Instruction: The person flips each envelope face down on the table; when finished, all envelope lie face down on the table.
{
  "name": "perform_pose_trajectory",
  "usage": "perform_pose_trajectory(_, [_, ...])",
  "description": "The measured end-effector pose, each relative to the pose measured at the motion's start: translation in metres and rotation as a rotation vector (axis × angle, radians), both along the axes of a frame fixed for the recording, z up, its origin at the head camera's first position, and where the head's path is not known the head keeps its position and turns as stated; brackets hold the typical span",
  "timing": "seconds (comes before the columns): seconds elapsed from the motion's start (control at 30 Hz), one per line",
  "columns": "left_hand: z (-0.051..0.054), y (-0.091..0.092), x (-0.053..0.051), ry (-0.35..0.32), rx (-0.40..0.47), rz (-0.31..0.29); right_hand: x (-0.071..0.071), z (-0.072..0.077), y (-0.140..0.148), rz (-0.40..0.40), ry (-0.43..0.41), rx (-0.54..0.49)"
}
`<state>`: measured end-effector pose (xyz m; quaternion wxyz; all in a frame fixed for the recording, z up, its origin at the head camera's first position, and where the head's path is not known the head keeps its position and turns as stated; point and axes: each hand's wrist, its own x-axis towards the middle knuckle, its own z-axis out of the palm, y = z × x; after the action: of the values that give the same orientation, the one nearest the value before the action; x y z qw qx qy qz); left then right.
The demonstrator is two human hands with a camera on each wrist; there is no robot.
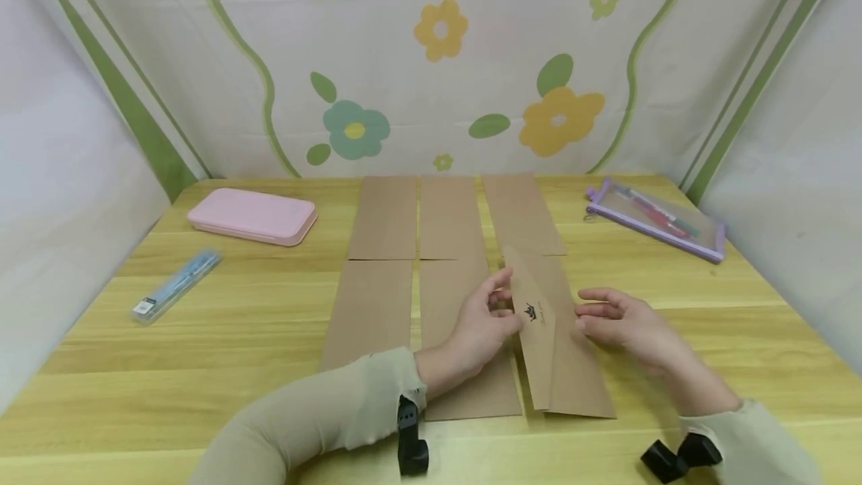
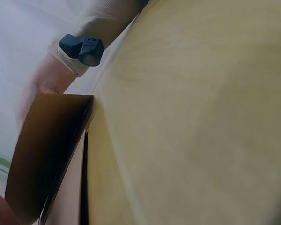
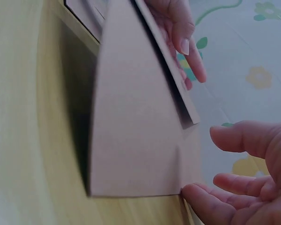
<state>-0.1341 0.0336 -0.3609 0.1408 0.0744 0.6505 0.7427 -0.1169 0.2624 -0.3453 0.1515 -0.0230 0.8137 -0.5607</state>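
A brown paper envelope (image 1: 579,365) lies front right in the head view. Its long pointed flap (image 1: 539,350), printed with a black crown and small writing, stands partly raised. My left hand (image 1: 488,316) is at the flap's left side, thumb and fingers apart; in the right wrist view the left hand (image 3: 175,28) shows beyond the flap. On the other side, my right hand (image 1: 626,324) has its fingers extended, and a fingertip touches the envelope's edge in the right wrist view. The left wrist view shows the flap's dark side close up.
More flat brown paper pieces (image 1: 370,305) lie in two rows on the wooden table (image 1: 256,365). At left are a pink case (image 1: 252,214) and a slim clear blue box (image 1: 176,287). A purple-edged mesh pouch (image 1: 656,219) with pens lies back right.
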Motion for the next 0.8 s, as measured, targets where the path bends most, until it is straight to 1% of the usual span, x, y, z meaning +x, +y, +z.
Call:
perform_pose_trajectory(0.1, [0.0, -0.001, 0.0, 0.035, 0.022, 0.027, -0.001, -0.002, -0.004, 0.007, -0.009, -0.03])
perform_pose_trajectory(0.27, [0.003, -0.005, -0.001, 0.071, 0.058, 0.048, -0.003, -0.001, -0.012, 0.007, -0.01, -0.014])
perform_pose_trajectory(0.33, [0.005, -0.007, -0.001, 0.078, 0.072, 0.045, -0.004, -0.001, -0.015, 0.002, -0.011, -0.01])
perform_pose_trajectory(0.5, [0.007, -0.011, -0.003, 0.098, 0.098, 0.029, -0.006, -0.003, -0.023, -0.012, -0.016, -0.039])
perform_pose_trajectory(0.63, [0.008, -0.013, -0.006, 0.106, 0.118, 0.011, -0.008, -0.004, -0.031, -0.017, -0.02, -0.085])
perform_pose_trajectory(0.73, [0.009, -0.014, -0.007, 0.121, 0.124, 0.005, -0.009, -0.005, -0.036, -0.007, -0.022, -0.116])
perform_pose_trajectory(0.8, [0.011, -0.015, -0.008, 0.14, 0.113, 0.0, -0.009, -0.005, -0.039, 0.0, -0.022, -0.126])
